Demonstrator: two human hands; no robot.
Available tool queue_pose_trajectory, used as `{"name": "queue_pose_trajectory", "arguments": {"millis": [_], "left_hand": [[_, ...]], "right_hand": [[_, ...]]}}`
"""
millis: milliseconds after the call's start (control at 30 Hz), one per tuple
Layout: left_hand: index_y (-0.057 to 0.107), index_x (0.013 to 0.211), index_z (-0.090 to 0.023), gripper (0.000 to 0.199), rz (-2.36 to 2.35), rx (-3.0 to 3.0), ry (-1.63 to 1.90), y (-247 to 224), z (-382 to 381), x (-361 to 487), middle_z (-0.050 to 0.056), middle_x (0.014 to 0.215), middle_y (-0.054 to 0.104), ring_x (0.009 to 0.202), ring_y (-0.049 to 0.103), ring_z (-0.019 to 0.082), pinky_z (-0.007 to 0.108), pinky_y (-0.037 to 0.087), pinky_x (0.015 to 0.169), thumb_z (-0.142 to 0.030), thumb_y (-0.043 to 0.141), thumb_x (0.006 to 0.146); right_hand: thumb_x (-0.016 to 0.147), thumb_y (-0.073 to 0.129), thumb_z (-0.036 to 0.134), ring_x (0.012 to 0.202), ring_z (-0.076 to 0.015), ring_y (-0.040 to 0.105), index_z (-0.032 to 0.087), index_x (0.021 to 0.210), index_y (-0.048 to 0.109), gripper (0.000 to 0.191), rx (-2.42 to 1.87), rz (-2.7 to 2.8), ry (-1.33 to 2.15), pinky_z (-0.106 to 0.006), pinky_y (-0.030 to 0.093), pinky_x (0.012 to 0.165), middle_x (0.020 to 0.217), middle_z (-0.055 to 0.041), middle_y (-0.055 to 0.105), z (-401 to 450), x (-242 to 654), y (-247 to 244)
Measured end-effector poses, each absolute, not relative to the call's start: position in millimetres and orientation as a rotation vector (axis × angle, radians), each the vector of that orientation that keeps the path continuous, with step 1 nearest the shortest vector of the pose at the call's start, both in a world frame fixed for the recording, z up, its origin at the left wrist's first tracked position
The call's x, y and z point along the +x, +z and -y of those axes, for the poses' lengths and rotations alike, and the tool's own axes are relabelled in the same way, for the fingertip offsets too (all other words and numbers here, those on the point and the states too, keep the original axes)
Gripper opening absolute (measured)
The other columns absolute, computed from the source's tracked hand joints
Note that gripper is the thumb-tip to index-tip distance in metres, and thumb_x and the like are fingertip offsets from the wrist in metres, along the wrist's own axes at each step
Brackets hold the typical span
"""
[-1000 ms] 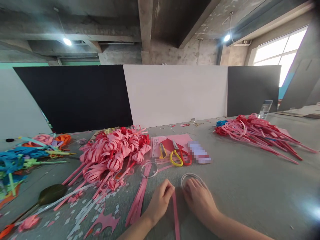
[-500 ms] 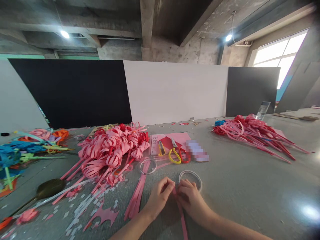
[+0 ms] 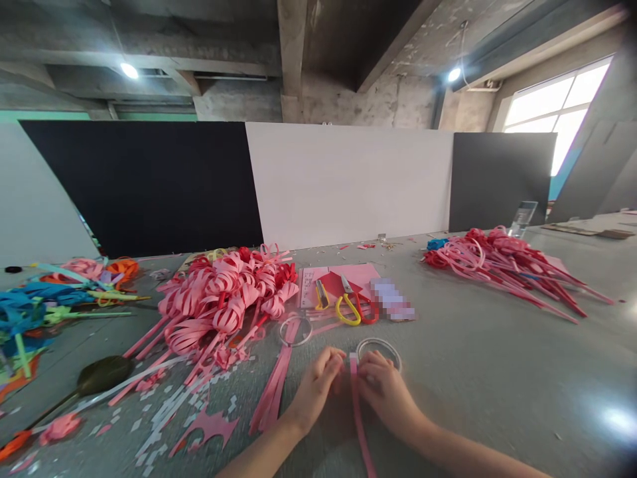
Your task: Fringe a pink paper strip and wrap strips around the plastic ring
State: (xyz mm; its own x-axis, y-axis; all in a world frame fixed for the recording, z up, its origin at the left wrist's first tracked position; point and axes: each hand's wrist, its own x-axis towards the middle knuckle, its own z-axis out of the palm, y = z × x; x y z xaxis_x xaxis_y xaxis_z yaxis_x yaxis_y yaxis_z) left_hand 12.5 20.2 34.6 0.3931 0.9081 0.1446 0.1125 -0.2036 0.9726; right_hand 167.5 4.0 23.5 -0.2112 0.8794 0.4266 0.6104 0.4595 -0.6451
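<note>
A narrow pink paper strip (image 3: 359,418) runs from my right hand (image 3: 383,382) down past the bottom of the view. My right hand pinches it near its upper end, where a small white patch shows. Just left of the strip, apart from it, my left hand (image 3: 318,382) has its thumb and fingertips together; whatever they hold is hidden. A roll of tape (image 3: 397,354) lies flat behind my right hand, partly covered by it. Another ring-shaped tape roll (image 3: 310,333) rests on a bundle of pink strips (image 3: 273,398) left of my hands.
Ahead lie yellow-handled scissors (image 3: 354,316), a cutter knife (image 3: 322,295) and pink card (image 3: 365,271). A heap of pink paper-strip flowers (image 3: 223,292) stands at left, with paper scraps before it. Pink and red ones (image 3: 502,262) lie at right. Upright boards (image 3: 353,186) close off the back.
My left hand has drawn slightly left, off the strip's upper end, and a white patch now shows there. My right hand still holds the strip, shifted a little right.
</note>
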Motion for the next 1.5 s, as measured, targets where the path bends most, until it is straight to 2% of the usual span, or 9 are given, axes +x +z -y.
{"name": "queue_pose_trajectory", "arguments": {"millis": [100,400,533,700,867,1033,1200,1333,1500], "left_hand": [[0.042,0.083,-0.019,0.031,-0.892,1.574,0.854,36,-15,12,-0.006,0.057,0.047,0.047,0.046,0.01,0.02,0.033,0.048,-0.046,0.028,0.087],[0.053,0.071,-0.016,0.015,-0.828,1.708,0.662,31,-15,15,-0.005,0.056,0.048,0.049,0.047,0.009,0.018,0.034,0.046,-0.03,0.058,0.073],[0.057,0.09,-0.019,0.016,-0.938,1.687,0.954,34,-19,13,0.001,0.082,0.057,0.074,0.053,0.014,0.023,0.041,0.066,-0.027,0.052,0.078],[0.035,0.126,-0.026,0.046,-0.946,1.673,1.084,30,-23,9,0.006,0.121,0.045,0.109,0.041,0.019,0.033,0.032,0.091,-0.026,0.047,0.082],[0.023,0.132,-0.026,0.055,-0.929,1.691,1.061,29,-22,8,0.006,0.132,0.033,0.116,0.035,0.02,0.035,0.031,0.094,-0.025,0.046,0.082],[0.034,0.127,-0.026,0.048,-0.994,1.714,0.996,29,-20,10,0.006,0.121,0.046,0.105,0.046,0.019,0.034,0.036,0.089,-0.023,0.046,0.081],[0.051,0.11,-0.024,0.031,-1.026,1.929,1.008,28,-18,17,0.003,0.094,0.057,0.075,0.055,0.014,0.026,0.045,0.068,-0.018,0.041,0.081],[0.056,0.097,-0.02,0.026,-1.131,2.129,1.076,25,-18,19,0.004,0.087,0.054,0.081,0.053,0.016,0.028,0.044,0.074,-0.013,0.037,0.08],[0.05,0.103,-0.021,0.032,-1.21,2.405,1.003,20,-16,20,0.005,0.104,0.05,0.098,0.048,0.019,0.034,0.041,0.086,-0.008,0.037,0.078]], "right_hand": [[0.081,0.044,0.023,0.068,-0.0146,0.048,0.019,0.059,0.051,0.024,-1.254,1.79,0.41,-0.028,0.036,0.066,0.068,-0.0003,0.052,-7,172,22],[0.083,0.04,0.029,0.066,-0.015,0.051,0.02,0.059,0.049,0.027,-1.283,1.73,0.404,-0.028,0.04,0.064,0.067,-0.0006,0.052,-14,176,15],[0.086,0.033,0.031,0.082,-0.0171,0.053,0.021,0.081,0.053,0.023,-1.293,1.694,0.42,-0.031,0.04,0.073,0.086,-0.0041,0.056,-8,175,20],[0.081,0.042,0.027,0.087,-0.0187,0.054,0.022,0.103,0.046,0.023,-1.268,1.766,0.277,-0.037,0.038,0.081,0.09,-0.0045,0.059,-6,174,20],[0.08,0.04,0.021,0.077,-0.0173,0.056,0.02,0.091,0.049,0.014,-1.266,1.766,0.364,-0.032,0.043,0.07,0.083,-0.005,0.059,-14,181,22],[0.072,0.042,0.014,0.063,-0.013,0.056,0.019,0.072,0.053,0.012,-1.28,1.778,0.414,-0.024,0.043,0.061,0.07,-0.0005,0.06,-36,202,31],[0.074,0.042,0.016,0.067,-0.013,0.058,0.019,0.075,0.058,0.016,-1.303,1.947,0.259,-0.023,0.044,0.064,0.074,-0.0009,0.064,-62,230,28],[0.076,0.043,0.016,0.069,-0.0145,0.058,0.019,0.078,0.062,0.019,-1.307,2.021,0.18,-0.025,0.042,0.066,0.075,-0.0016,0.064,-73,244,21],[0.08,0.04,0.016,0.08,-0.0174,0.055,0.021,0.079,0.064,0.024,-1.307,2.075,0.078,-0.034,0.036,0.079,0.08,-0.0031,0.063,-76,247,13]]}}
